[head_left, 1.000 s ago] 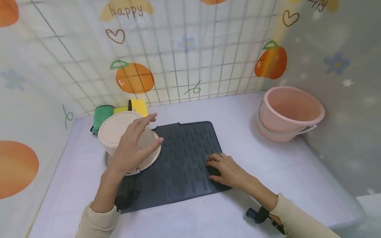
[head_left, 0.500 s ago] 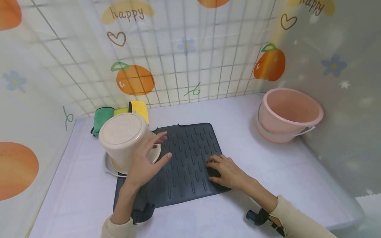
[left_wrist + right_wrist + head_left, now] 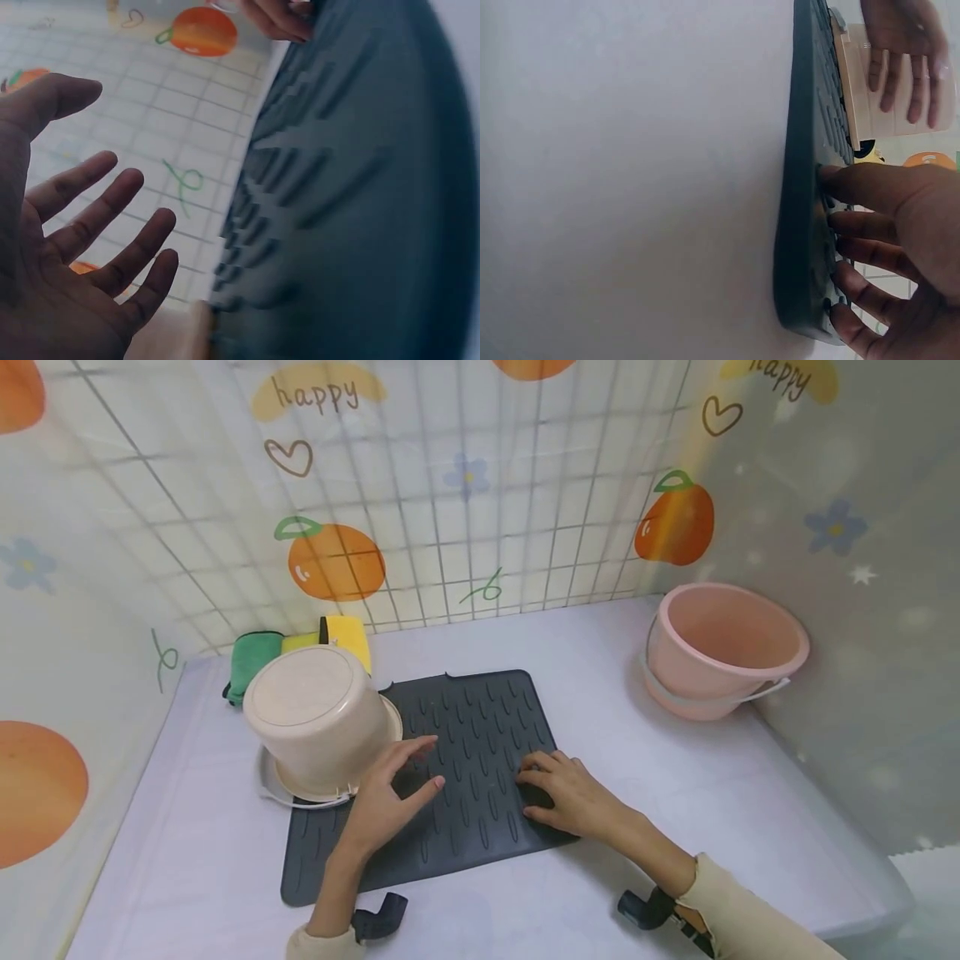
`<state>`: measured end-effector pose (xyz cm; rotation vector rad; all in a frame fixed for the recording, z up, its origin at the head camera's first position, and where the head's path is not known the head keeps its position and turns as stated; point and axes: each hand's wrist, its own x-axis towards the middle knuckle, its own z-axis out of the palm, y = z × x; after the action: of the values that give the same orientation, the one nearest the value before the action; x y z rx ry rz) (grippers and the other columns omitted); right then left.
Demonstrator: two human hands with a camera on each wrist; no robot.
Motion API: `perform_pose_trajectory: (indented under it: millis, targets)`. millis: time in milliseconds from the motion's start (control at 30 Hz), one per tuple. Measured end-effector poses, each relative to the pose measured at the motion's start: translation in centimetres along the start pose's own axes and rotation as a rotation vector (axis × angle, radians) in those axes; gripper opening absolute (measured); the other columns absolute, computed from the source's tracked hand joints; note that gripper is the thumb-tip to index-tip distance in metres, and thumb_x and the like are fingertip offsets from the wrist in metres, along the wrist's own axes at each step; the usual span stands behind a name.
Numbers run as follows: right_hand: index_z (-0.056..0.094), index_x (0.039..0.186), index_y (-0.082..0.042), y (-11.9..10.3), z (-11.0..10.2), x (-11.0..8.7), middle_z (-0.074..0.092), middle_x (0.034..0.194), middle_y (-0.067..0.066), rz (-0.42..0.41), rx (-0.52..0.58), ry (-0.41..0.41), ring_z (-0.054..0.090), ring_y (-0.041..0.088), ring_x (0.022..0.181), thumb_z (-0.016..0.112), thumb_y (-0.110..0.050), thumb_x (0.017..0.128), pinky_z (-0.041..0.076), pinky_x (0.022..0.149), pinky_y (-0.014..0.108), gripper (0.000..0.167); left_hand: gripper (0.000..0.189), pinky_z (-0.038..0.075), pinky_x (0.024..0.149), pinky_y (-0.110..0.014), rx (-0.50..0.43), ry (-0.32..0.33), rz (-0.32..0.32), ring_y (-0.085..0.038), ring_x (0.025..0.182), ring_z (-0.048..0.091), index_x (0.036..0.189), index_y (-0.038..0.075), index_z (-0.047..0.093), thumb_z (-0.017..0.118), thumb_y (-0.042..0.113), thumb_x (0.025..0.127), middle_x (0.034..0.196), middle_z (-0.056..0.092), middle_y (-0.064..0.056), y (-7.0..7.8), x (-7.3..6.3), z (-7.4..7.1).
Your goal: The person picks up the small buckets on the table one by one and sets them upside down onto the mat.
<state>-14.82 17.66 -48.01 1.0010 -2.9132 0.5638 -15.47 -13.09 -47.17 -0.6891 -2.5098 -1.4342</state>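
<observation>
A dark grey ribbed mat [image 3: 465, 777] lies on the table. My right hand [image 3: 573, 797] rests its fingertips and thumb on the mat's right end; in the right wrist view the bent fingers [image 3: 866, 292] touch its top. My left hand [image 3: 386, 797] hovers over the mat's left half, fingers spread and slightly bent, with nothing held. Just behind it, a beige bucket [image 3: 322, 718] stands upside down, its rim partly on the mat's left side and its pale handle [image 3: 300, 802] lying in front. In the left wrist view the left palm [image 3: 67, 300] shows with fingers apart.
Green and yellow folded cloths [image 3: 258, 660] lie behind the beige bucket. A pink bucket [image 3: 723, 685] stands upright at the back right, against the side wall. A patterned curtain [image 3: 480, 485] hangs along the table's back. Dark wrist mounts [image 3: 645, 910] sit below both wrists.
My left hand has moved away from the beige bucket, toward the right and nearer to me, over the mat. The right hand stays at the mat's right end.
</observation>
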Motion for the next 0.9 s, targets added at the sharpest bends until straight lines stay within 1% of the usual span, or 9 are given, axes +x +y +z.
perform_pose_trajectory:
  millis: [67, 233, 367, 500, 633, 700, 800, 900]
  targets:
    - [0.07, 0.121, -0.008, 0.0, 0.0, 0.0, 0.056, 0.128, 0.004, 0.001, 0.003, -0.003, 0.051, 0.026, 0.113, 0.081, -0.029, 0.085, 0.044, 0.08, 0.04, 0.043, 0.053, 0.047, 0.095, -0.052, -0.012, -0.007, -0.002, -0.025, 0.116, 0.058, 0.139, 0.018, 0.058, 0.076, 0.029, 0.09, 0.13, 0.06, 0.002, -0.5, -0.4, 0.5]
    - [0.071, 0.121, -0.008, 0.1, -0.1, -0.1, 0.056, 0.128, 0.003, 0.009, 0.001, -0.009, 0.051, 0.026, 0.112, 0.082, -0.029, 0.085, 0.044, 0.08, 0.04, 0.043, 0.051, 0.048, 0.096, -0.049, -0.01, -0.016, -0.017, -0.023, 0.114, 0.06, 0.135, 0.015, 0.062, 0.077, 0.03, 0.089, 0.127, 0.062, 0.0, -1.3, -1.1, 1.5]
    - [0.071, 0.121, -0.009, 0.1, -0.1, -0.1, 0.056, 0.128, 0.003, 0.007, -0.001, -0.006, 0.051, 0.025, 0.112, 0.082, -0.03, 0.085, 0.044, 0.08, 0.04, 0.043, 0.05, 0.047, 0.098, -0.046, 0.026, -0.027, -0.071, -0.018, 0.113, 0.058, 0.133, 0.018, 0.064, 0.079, 0.033, 0.087, 0.125, 0.062, 0.002, -1.8, -1.5, 1.9]
    - [0.071, 0.122, -0.009, 0.0, 0.0, 0.0, 0.056, 0.129, 0.003, 0.019, 0.004, -0.003, 0.051, 0.025, 0.113, 0.081, -0.03, 0.086, 0.044, 0.08, 0.04, 0.043, 0.052, 0.042, 0.104, -0.047, 0.082, -0.06, -0.116, -0.015, 0.119, 0.054, 0.133, 0.022, 0.065, 0.08, 0.035, 0.085, 0.127, 0.061, 0.006, -2.2, -1.8, 2.0]
    - [0.07, 0.122, -0.009, 0.0, 0.0, -0.1, 0.056, 0.129, 0.003, 0.015, 0.006, 0.001, 0.051, 0.025, 0.114, 0.081, -0.031, 0.086, 0.043, 0.08, 0.039, 0.043, 0.056, 0.036, 0.108, -0.05, 0.137, -0.109, -0.12, -0.018, 0.125, 0.049, 0.134, 0.021, 0.063, 0.081, 0.036, 0.083, 0.126, 0.061, 0.006, -2.3, -2.0, 2.1]
    - [0.07, 0.121, -0.008, 0.0, -0.2, -0.1, 0.056, 0.128, 0.003, 0.004, 0.004, 0.009, 0.052, 0.024, 0.115, 0.081, -0.03, 0.086, 0.043, 0.08, 0.038, 0.043, 0.057, 0.036, 0.109, -0.05, 0.16, -0.125, -0.114, -0.019, 0.126, 0.047, 0.134, 0.02, 0.063, 0.082, 0.035, 0.083, 0.125, 0.062, 0.006, -2.4, -2.0, 2.2]
    - [0.07, 0.121, -0.007, 0.1, -1.0, -0.3, 0.057, 0.127, 0.005, -0.008, -0.015, 0.041, 0.055, 0.024, 0.114, 0.081, -0.03, 0.086, 0.045, 0.082, 0.039, 0.043, 0.055, 0.036, 0.109, -0.048, 0.182, -0.14, -0.112, -0.019, 0.127, 0.046, 0.132, 0.019, 0.064, 0.083, 0.032, 0.082, 0.126, 0.06, 0.006, -2.4, -2.0, 2.3]
    - [0.07, 0.12, -0.006, 0.5, -2.1, -0.4, 0.059, 0.125, 0.006, -0.008, -0.047, 0.092, 0.057, 0.025, 0.113, 0.08, -0.029, 0.087, 0.047, 0.086, 0.042, 0.042, 0.05, 0.038, 0.108, -0.047, 0.201, -0.146, -0.094, -0.018, 0.126, 0.047, 0.127, 0.019, 0.067, 0.084, 0.03, 0.08, 0.127, 0.059, 0.006, -2.5, -2.0, 2.3]
